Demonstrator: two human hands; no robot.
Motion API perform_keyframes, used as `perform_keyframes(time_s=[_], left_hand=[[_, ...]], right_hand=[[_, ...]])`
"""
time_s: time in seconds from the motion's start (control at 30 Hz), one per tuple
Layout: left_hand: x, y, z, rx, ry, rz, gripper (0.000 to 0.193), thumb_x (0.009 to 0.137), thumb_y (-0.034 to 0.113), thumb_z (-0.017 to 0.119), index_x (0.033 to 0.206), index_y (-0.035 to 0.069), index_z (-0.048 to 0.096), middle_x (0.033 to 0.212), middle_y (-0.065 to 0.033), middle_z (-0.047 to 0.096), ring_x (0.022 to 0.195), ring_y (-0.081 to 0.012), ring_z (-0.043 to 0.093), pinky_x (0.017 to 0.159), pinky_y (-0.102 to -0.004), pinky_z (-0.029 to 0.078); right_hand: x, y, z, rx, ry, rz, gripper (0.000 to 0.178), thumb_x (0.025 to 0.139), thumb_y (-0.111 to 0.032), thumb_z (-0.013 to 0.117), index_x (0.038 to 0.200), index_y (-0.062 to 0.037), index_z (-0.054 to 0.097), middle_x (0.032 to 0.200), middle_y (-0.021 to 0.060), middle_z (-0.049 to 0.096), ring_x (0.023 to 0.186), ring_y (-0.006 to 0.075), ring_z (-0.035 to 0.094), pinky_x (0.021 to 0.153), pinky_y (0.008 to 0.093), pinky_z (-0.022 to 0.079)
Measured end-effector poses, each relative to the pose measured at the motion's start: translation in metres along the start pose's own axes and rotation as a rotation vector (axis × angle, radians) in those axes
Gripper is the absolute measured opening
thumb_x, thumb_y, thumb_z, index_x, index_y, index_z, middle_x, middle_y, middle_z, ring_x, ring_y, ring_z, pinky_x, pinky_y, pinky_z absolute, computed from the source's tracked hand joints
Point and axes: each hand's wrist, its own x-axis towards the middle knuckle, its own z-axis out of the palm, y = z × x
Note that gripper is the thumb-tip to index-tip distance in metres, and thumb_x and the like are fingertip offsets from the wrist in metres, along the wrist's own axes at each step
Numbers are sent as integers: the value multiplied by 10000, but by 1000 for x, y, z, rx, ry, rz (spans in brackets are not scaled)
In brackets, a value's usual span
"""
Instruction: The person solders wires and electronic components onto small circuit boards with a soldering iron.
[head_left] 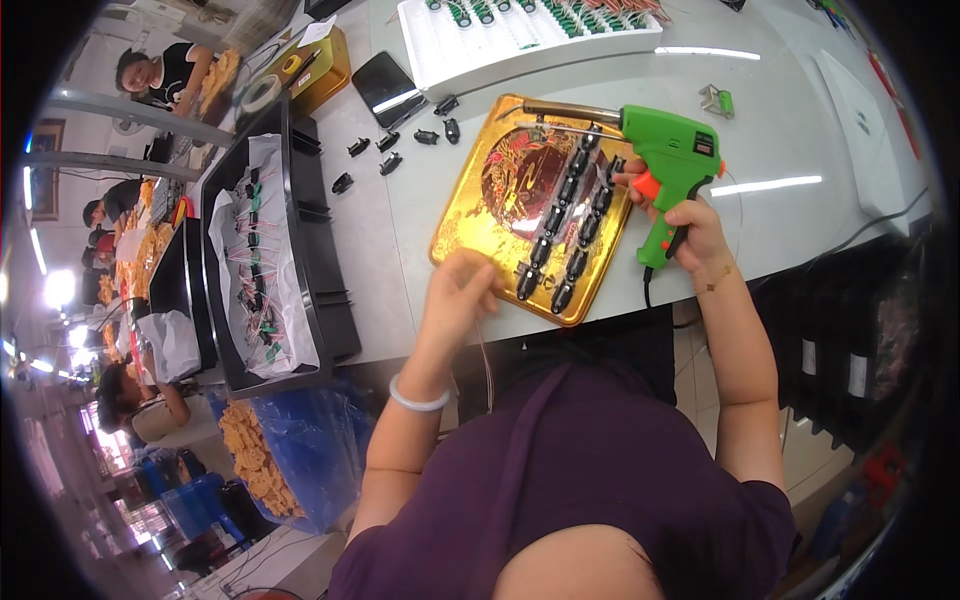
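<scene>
My right hand grips a green soldering gun with an orange trigger. Its metal barrel points left, over the far part of a gold tin lid. Two rows of small black parts lie lengthwise on the lid, slanting toward me. At the lid's near left edge, my left hand is closed, fingertips pinched together. Thin pale wires hang down from it past the table edge; what lies between the fingertips is mostly hidden.
Loose black parts and a phone lie left of the lid. A white tray of green components stands behind. A black bin of wired parts sits left. The gun's cord drops over the edge. Other people work far left.
</scene>
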Motion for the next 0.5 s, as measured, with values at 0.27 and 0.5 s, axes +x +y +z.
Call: perform_keyframes(time_s=[0.27, 0.5], left_hand=[[35, 55, -38, 444, -164, 175, 71, 822, 99, 576, 816, 32, 553, 699, 3, 558, 596, -48, 471, 529, -183, 376], [44, 47, -11, 545, -303, 123, 133, 806, 128, 609, 775, -2, 599, 714, -12, 587, 646, -61, 512, 583, -208, 422]], right_hand=[[-51, 37, 30, 125, 84, -155, 839, 486, -70, 540, 1302, -60, 343, 1408, 152, 256, 1320, 266, 229, 1087, 392, 145], [-10, 26, 22, 136, -34, -115, 763, 502, -88, 496, 1250, 12, 382, 1347, 190, 332, 1312, 300, 232, 1091, 423, 124]])
